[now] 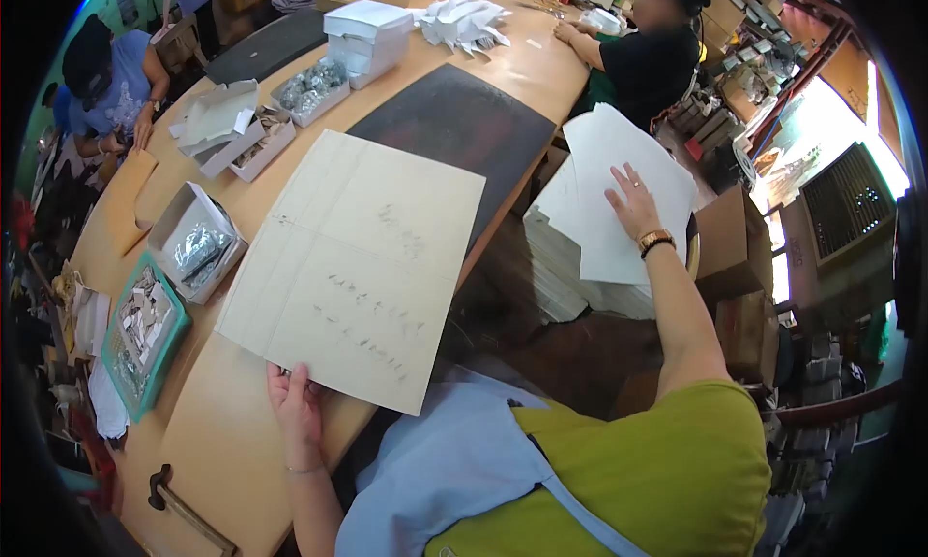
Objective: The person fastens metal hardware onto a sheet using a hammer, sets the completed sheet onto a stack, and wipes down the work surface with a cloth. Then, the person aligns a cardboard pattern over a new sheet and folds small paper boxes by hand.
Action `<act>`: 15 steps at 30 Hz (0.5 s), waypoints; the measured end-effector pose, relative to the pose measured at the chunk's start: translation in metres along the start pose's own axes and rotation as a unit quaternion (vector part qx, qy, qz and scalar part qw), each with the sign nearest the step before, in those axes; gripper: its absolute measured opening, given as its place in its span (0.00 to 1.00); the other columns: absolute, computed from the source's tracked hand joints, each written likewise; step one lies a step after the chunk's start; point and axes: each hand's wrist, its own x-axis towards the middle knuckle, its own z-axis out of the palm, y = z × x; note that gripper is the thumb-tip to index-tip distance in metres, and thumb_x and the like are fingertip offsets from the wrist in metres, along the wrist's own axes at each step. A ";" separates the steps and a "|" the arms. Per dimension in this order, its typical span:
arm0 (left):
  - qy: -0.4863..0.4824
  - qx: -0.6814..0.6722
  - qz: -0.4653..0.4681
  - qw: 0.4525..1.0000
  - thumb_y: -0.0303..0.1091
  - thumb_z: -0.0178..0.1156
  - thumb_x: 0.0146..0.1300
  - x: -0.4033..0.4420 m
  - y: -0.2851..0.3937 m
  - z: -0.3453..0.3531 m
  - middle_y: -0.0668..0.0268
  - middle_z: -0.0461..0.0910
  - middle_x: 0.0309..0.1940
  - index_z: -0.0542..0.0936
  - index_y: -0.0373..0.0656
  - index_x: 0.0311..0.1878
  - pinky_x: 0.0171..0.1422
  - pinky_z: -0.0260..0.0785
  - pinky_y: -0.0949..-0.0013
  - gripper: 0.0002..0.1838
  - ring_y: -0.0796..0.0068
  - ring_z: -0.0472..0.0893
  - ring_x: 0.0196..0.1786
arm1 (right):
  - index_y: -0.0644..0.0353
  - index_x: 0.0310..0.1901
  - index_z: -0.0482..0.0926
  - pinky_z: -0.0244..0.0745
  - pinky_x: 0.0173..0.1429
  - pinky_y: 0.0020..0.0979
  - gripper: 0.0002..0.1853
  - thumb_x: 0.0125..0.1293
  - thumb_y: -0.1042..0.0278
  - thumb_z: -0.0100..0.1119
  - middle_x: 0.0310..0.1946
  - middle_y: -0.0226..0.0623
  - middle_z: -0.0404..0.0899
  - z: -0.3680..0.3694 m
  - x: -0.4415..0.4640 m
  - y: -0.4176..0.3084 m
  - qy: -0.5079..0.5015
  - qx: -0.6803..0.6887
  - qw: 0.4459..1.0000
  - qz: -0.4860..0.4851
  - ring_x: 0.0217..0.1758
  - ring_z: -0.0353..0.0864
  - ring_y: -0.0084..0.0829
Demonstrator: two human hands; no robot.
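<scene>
My left hand grips the near edge of a large cream cardboard sheet, thumb on top and the other fingers underneath. Rows of dark smudged marks and a faint crease run across its face. The sheet is held over the table edge and partly covers a black mat. Off to the right, my right hand lies with fingers spread on a white sheet. That sheet rests on a tall stack of sheets beside the table.
On the wooden table are a hammer, a green tray of small pieces, and open boxes of metal parts and scraps. One person works at far left, another at the far right. A cardboard box stands right.
</scene>
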 end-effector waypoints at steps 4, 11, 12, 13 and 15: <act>-0.003 0.002 0.000 1.000 0.25 0.52 0.70 0.002 -0.001 0.002 0.62 0.75 0.57 0.60 0.41 0.70 0.55 0.74 0.69 0.26 0.74 0.78 0.55 | 0.39 0.75 0.52 0.43 0.72 0.66 0.46 0.60 0.19 0.35 0.78 0.38 0.44 -0.001 -0.021 0.018 -0.027 -0.036 0.993 0.105 0.80 0.43 0.44; -0.019 0.016 -0.017 1.000 0.27 0.52 0.70 0.003 0.000 -0.005 0.63 0.75 0.57 0.60 0.42 0.70 0.53 0.74 0.71 0.26 0.75 0.79 0.54 | 0.44 0.75 0.52 0.36 0.72 0.70 0.53 0.55 0.17 0.42 0.78 0.43 0.41 -0.003 0.005 -0.013 0.020 0.067 0.940 0.335 0.80 0.39 0.43; -0.026 0.011 -0.021 0.999 0.26 0.52 0.70 0.004 0.000 -0.008 0.64 0.75 0.57 0.60 0.41 0.70 0.52 0.75 0.72 0.26 0.76 0.79 0.53 | 0.45 0.75 0.52 0.36 0.72 0.70 0.53 0.55 0.18 0.44 0.77 0.45 0.41 -0.001 0.012 -0.015 0.028 0.081 0.933 0.349 0.80 0.40 0.44; -0.030 0.005 -0.012 0.999 0.25 0.52 0.70 0.004 -0.001 -0.011 0.64 0.76 0.56 0.60 0.41 0.70 0.50 0.75 0.73 0.26 0.77 0.79 0.52 | 0.45 0.75 0.53 0.36 0.73 0.68 0.52 0.54 0.19 0.47 0.77 0.45 0.42 0.007 0.015 -0.007 0.063 0.145 0.954 0.256 0.80 0.41 0.44; -0.038 -0.009 0.005 0.999 0.25 0.52 0.70 0.004 -0.006 -0.012 0.65 0.76 0.54 0.60 0.42 0.69 0.47 0.75 0.75 0.26 0.79 0.79 0.50 | 0.45 0.74 0.54 0.38 0.75 0.64 0.52 0.53 0.22 0.54 0.77 0.47 0.42 0.027 0.016 0.021 0.129 0.264 0.954 0.060 0.79 0.44 0.46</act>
